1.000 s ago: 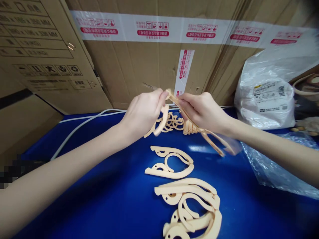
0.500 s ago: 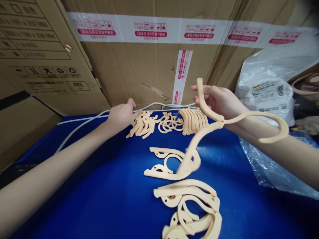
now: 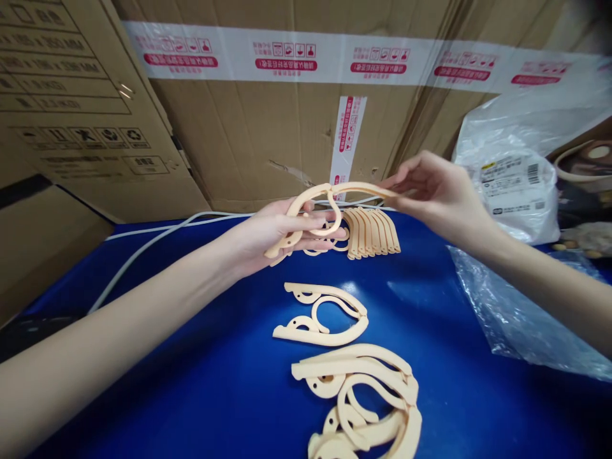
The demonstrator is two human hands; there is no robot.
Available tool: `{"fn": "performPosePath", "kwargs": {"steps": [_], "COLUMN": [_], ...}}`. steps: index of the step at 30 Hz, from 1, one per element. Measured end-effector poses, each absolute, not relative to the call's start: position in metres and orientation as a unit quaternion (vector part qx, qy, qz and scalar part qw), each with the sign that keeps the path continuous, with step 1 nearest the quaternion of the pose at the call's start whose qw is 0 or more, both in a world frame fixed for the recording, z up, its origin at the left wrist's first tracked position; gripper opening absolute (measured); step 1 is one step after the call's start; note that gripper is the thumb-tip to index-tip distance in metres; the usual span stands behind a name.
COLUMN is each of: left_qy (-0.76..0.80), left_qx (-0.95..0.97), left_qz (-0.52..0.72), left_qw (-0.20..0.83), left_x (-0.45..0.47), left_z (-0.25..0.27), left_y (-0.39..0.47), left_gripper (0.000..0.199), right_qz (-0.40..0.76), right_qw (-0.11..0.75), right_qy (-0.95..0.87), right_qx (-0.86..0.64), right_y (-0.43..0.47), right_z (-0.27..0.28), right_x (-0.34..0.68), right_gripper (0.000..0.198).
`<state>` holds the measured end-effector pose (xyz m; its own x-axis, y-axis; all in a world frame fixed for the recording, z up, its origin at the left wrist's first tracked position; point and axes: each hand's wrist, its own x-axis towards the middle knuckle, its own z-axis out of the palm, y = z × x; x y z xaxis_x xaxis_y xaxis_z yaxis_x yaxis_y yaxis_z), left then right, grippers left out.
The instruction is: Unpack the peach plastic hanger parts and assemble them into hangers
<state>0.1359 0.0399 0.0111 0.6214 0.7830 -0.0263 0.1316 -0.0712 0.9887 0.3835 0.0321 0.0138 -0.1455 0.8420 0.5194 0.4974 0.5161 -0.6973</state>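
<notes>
Brown cardboard cartons [image 3: 268,127] back a glossy blue tabletop [image 3: 191,382]. Above it, the left hand [image 3: 270,231] grips a beige, jointed plastic hanger [image 3: 329,189], while the right hand [image 3: 435,193] pinches its outstretched arm [image 3: 361,187]. Joined, folded beige hangers [image 3: 356,365] lie nearer, apparently done; a row of loose, curved beige plastic arms [image 3: 373,233] waits unjoined.

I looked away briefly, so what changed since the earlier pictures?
The left hand moved right and took hold of the jointed beige piece, which swung left; the right hand still holds its other end. The folded piece, nearer stack and far row stayed put.
</notes>
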Motion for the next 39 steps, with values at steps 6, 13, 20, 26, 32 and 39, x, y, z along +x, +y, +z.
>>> {"fn": "performPosePath", "kwargs": {"steps": [6,13,20,26,32,39], "left_qy": [0.305,0.282,0.412,0.434,0.433,0.425], "left_qx": [0.696,0.734,0.767,0.673,0.604,0.612], "left_qz": [0.204,0.192,0.194,0.248,0.268,0.268], "left_qw": [0.618,0.587,0.452,0.545,0.614,0.611], "left_x": [0.148,0.161,0.172,0.183,0.204,0.206], "left_z": [0.012,0.011,-0.008,-0.017,-0.021,-0.032], "left_y": [0.036,0.038,0.064,0.078,0.09,0.092], "left_gripper": [0.049,0.043,0.035,0.025,0.024,0.025], "right_qz": [-0.117,-0.062,0.239,0.073,0.006,0.052], "right_qw": [0.24,0.257,0.344,0.143,0.08,0.111], "right_qy": [-0.825,-0.822,-0.71,-0.689,-0.698,-0.717], "right_qx": [-0.498,-0.504,-0.567,-0.707,-0.711,-0.686], "right_y": [0.024,0.023,0.065,0.087,0.079,0.08], "right_z": [0.007,0.008,-0.009,-0.021,-0.03,-0.033], "right_x": [0.376,0.371,0.392,0.411,0.402,0.405], "right_gripper": [0.018,0.03,0.028,0.026,0.031,0.03]}}
